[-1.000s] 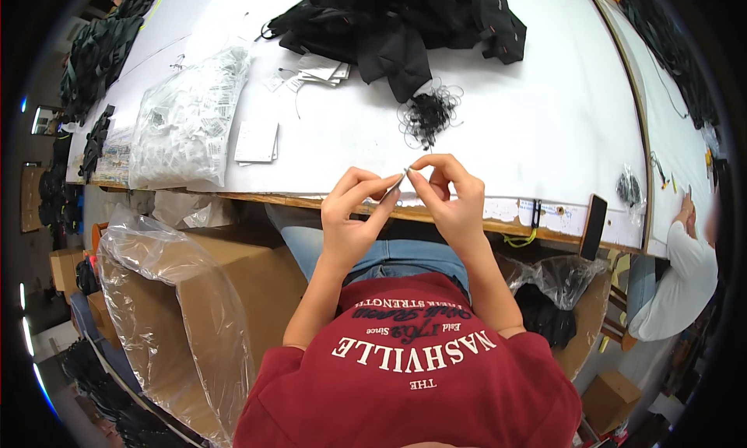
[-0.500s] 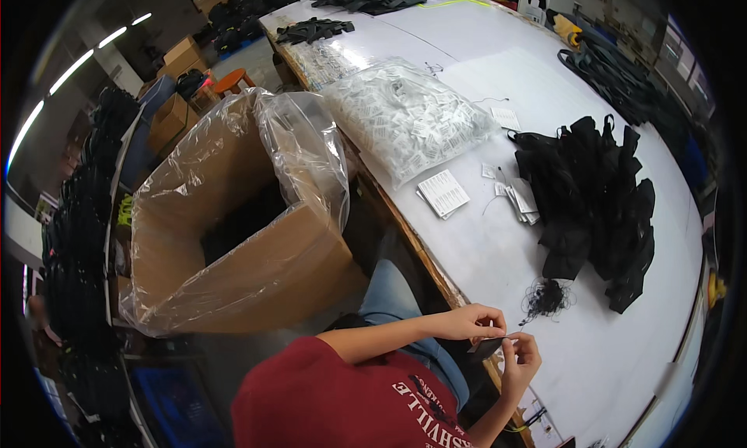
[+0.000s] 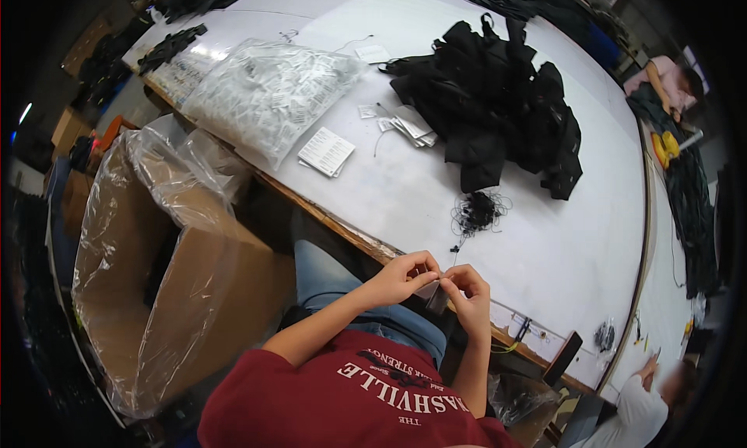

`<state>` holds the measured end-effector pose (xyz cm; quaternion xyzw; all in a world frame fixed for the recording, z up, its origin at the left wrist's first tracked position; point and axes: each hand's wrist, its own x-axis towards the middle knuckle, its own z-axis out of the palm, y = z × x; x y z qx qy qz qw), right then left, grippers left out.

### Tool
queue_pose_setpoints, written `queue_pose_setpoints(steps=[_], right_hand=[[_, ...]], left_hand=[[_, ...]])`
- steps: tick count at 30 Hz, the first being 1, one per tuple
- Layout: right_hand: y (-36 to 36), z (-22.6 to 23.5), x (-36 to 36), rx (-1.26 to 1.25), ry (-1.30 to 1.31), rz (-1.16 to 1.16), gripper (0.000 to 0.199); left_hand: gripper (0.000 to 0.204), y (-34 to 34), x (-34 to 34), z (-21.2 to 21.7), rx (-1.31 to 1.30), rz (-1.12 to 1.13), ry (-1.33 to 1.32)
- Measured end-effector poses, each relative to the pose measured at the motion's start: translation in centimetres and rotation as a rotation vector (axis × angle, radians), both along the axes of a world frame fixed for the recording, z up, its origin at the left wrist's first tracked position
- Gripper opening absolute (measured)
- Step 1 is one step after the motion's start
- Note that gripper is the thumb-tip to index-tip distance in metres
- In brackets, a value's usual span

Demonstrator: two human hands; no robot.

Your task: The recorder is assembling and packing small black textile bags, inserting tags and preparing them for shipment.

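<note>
At the table's near edge, my left hand (image 3: 406, 280) and my right hand (image 3: 469, 294) meet fingertip to fingertip, both pinched closed. Below the fingers hangs a small dark flat tag (image 3: 438, 300), partly covered by my right hand. From between the fingertips a thin black string rises to a small black end piece (image 3: 455, 249); which fingers grip the string is hard to see. Just beyond lies a tangle of black strings (image 3: 478, 212). Farther off are a heap of black fabric items (image 3: 498, 109), a fanned stack of white cards (image 3: 412, 126) and another white card stack (image 3: 327, 151).
A clear plastic bag full of white printed labels (image 3: 272, 94) lies on the white table (image 3: 560, 261). To my left stands a cardboard box (image 3: 226, 292) lined with clear plastic. Two other people work at the right, one in a pink top (image 3: 661, 82), one in white (image 3: 634, 417).
My view has turned to the right, so the table things appear farther left. My two hands have come closer together, and a string end now shows above the fingertips.
</note>
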<state>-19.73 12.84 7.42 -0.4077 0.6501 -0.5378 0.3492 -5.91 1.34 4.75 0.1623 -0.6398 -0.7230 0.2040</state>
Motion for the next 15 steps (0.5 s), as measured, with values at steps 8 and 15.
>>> queue_pose_setpoints(steps=[8, 15], right_hand=[[0.5, 1.1, -0.8, 0.157, -0.178, 0.038, 0.015], [-3.0, 3.4, -4.8, -0.258, -0.249, -0.213, 0.01]], left_hand=[[0.01, -0.5, -2.0, 1.8, 0.118, 0.089, 0.019], [0.032, -6.1, -9.2, -0.6, -0.087, -0.425, -0.165]])
